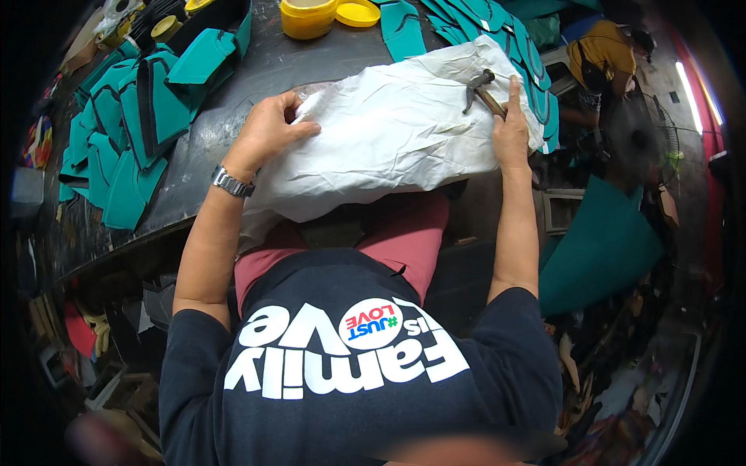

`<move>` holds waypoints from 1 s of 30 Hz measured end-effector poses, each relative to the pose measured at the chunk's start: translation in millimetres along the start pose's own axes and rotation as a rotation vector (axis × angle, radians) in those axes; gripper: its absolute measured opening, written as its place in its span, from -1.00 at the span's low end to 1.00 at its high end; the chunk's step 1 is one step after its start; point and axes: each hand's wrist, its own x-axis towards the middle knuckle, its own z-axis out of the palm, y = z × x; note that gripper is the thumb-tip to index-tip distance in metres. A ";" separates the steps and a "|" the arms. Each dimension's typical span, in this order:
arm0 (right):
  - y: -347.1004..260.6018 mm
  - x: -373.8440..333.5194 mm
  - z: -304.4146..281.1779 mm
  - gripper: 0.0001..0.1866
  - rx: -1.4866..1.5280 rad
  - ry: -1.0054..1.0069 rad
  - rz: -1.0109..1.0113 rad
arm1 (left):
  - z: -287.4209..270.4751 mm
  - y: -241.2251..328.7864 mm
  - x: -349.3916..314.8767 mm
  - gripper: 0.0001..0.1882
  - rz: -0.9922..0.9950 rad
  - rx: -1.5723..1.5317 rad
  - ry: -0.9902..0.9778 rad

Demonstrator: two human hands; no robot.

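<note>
A wrinkled white cloth [396, 116] lies spread over the table's near edge and hangs down toward my lap. My left hand [272, 132], with a metal watch on its wrist, pinches the cloth's left edge; the thumb rests on top and the fingers curl partly out of sight. At the cloth's right end, my right hand [510, 136] is closed round the wooden handle of a hammer [479, 87]. The hammer's dark metal head lies over the cloth, and one finger stretches along past the handle.
On the dark table [256, 66], teal cut pieces [128, 116] pile up at left; more teal pieces [536, 74] stack at right. A yellow tub [308, 17] and its lid [358, 12] stand at the far side. Beyond, right, are a person [610, 54], a fan [641, 132] and a teal sheet [602, 252].
</note>
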 end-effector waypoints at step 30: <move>-206.8 -75.3 18.5 -0.11 0.300 -0.373 -0.258 | -12.2 -47.9 -19.5 -0.18 0.628 0.567 0.068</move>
